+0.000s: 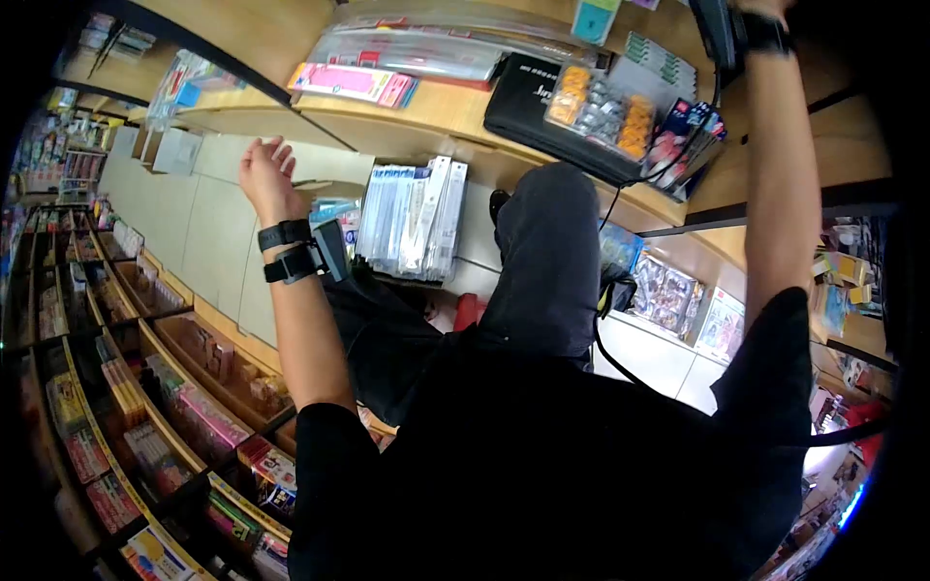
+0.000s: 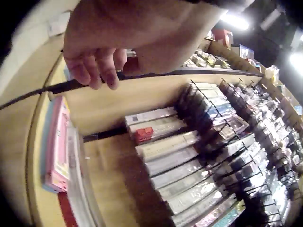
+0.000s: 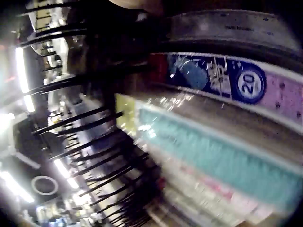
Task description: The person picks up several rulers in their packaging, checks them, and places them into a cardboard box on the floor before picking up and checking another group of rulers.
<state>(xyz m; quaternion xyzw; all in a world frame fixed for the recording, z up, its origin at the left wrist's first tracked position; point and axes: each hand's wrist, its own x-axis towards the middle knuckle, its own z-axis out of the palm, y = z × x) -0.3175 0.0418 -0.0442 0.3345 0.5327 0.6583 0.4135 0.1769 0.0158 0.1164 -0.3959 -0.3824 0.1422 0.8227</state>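
My left hand (image 1: 268,179) hangs in the air beside the shelf, holding nothing, its fingers loosely bent. In the left wrist view the same hand (image 2: 106,47) is above a wooden shelf compartment. Raised at the top right, my right hand (image 1: 767,6) is mostly cut off by the frame edge, and its fingers are hidden. The right wrist view shows packaged rulers close up: one with a blue label (image 3: 208,75) marked 20, and a teal one (image 3: 213,151) below it. A grey ruler (image 3: 232,28) lies above them.
On the shelf lie pink packs (image 1: 354,84), a black case (image 1: 523,102) and a clear box of orange and grey pieces (image 1: 591,107). A box of long wrapped packs (image 1: 412,218) stands on the floor by my knee. Divided display racks (image 1: 145,387) line the left; black hooks (image 3: 90,151) jut out.
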